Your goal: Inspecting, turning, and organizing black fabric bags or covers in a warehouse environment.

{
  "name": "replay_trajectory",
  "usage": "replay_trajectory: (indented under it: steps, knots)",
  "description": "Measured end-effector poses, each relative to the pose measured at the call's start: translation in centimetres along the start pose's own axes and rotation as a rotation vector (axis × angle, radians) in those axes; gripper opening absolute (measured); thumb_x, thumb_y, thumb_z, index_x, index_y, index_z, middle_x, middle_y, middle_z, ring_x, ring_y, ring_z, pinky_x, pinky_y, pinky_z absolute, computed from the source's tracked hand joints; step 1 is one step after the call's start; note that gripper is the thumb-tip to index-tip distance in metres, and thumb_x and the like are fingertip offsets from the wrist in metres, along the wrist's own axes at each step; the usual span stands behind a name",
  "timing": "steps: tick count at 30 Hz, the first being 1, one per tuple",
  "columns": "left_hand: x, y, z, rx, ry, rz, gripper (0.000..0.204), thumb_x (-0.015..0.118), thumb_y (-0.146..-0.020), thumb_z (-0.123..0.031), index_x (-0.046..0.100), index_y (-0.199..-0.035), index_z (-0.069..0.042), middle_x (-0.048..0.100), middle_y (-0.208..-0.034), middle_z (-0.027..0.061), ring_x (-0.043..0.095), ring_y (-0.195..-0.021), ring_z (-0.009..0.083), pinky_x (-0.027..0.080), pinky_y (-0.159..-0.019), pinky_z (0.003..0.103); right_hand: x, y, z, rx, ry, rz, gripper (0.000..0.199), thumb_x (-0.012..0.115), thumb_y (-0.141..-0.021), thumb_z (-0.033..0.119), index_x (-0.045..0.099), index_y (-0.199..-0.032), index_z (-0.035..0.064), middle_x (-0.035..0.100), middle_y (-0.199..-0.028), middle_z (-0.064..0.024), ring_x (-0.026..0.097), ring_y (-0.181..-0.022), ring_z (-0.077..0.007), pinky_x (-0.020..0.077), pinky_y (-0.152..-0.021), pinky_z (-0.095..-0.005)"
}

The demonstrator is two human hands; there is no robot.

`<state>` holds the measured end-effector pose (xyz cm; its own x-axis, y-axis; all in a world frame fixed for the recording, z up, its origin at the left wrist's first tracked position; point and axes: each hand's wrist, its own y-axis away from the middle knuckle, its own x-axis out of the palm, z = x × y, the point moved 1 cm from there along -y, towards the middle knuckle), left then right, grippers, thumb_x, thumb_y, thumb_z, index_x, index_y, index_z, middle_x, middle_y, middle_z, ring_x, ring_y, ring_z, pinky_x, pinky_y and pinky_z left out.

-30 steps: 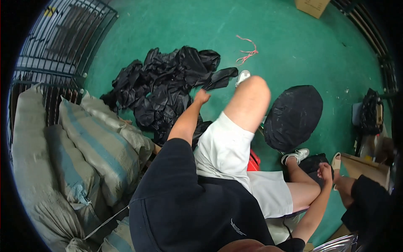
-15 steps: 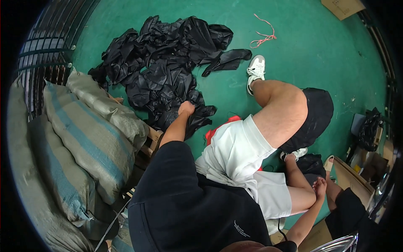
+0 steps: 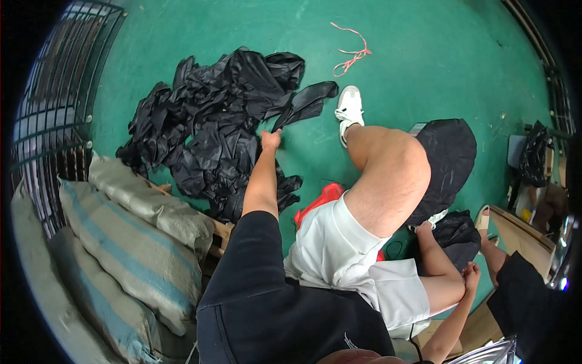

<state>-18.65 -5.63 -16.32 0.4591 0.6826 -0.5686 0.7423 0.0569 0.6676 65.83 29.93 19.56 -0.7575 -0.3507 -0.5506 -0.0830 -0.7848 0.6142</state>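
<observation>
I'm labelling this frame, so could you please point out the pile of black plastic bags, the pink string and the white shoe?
pile of black plastic bags (image 3: pixel 212 127), head view, middle of the heap
pink string (image 3: pixel 350 53), head view, its tangled middle
white shoe (image 3: pixel 350 108), head view, laces

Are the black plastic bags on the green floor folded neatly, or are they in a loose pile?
A loose pile. The black plastic bags lie crumpled and overlapping on the green floor, none flat or folded. The left hand grips one.

Black plastic bags (image 3: pixel 212 133) on green floor (image 3: pixel 424 54), grey sacks (image 3: pixel 121 255) with blue stripes, white shorts (image 3: pixel 339 255), pink string (image 3: pixel 350 51)
</observation>
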Motion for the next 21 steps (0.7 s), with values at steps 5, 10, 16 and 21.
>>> replay_trajectory:
  steps: [5, 10, 16, 21]
  knots:
    - [4.1, 2.5, -2.9, -0.124, 0.36, 0.09, 0.034, 0.069, -0.086, -0.018, 0.053, -0.108, 0.003, 0.061, -0.085, 0.011, 0.059, -0.062, 0.018, 0.041, -0.046, 0.031, -1.5, 2.1, -1.1, 0.067, -0.001, -0.059, 0.015, 0.061, -0.093, 0.021, 0.056, -0.087, 0.0084, 0.054, -0.061, -0.0011, 0.049, -0.048, -0.0091, 0.0386, -0.044, -0.0232]
    - [2.3, 3.4, -5.4, -0.094, 0.272, 0.109, 0.023, 0.074, -0.081, -0.018, 0.056, -0.075, -0.004, 0.057, -0.064, 0.0037, 0.049, -0.051, 0.0132, 0.037, -0.044, 0.028, 0.0, 1.5, 0.7, 0.046, 0.168, 0.005, 0.016, 0.059, -0.094, 0.022, 0.055, -0.09, 0.0071, 0.055, -0.062, -0.0018, 0.049, -0.047, -0.0103, 0.038, -0.043, -0.024]
    - [0.7, 7.5, -12.1, 0.264, 0.326, 0.17, 0.023, 0.076, -0.077, -0.024, 0.059, -0.072, -0.01, 0.057, -0.066, -0.0022, 0.051, -0.057, 0.0102, 0.038, -0.051, 0.026, 2.9, 1.3, 3.4, -0.064, 0.242, 0.102, 0.017, 0.06, -0.094, 0.023, 0.056, -0.088, 0.0075, 0.056, -0.063, -0.0014, 0.049, -0.047, -0.0098, 0.037, -0.042, -0.023]
    - [-0.4, 12.6, -19.2, 0.619, 0.374, 0.17, 0.022, 0.069, -0.083, -0.022, 0.064, -0.081, -0.001, 0.059, -0.074, -0.0011, 0.05, -0.068, 0.0085, 0.04, -0.064, 0.027, 4.3, 1.4, 5.2, -0.072, 0.175, 0.153, 0.016, 0.059, -0.094, 0.022, 0.057, -0.089, 0.0069, 0.056, -0.064, -0.0014, 0.05, -0.049, -0.0091, 0.038, -0.044, -0.0221]
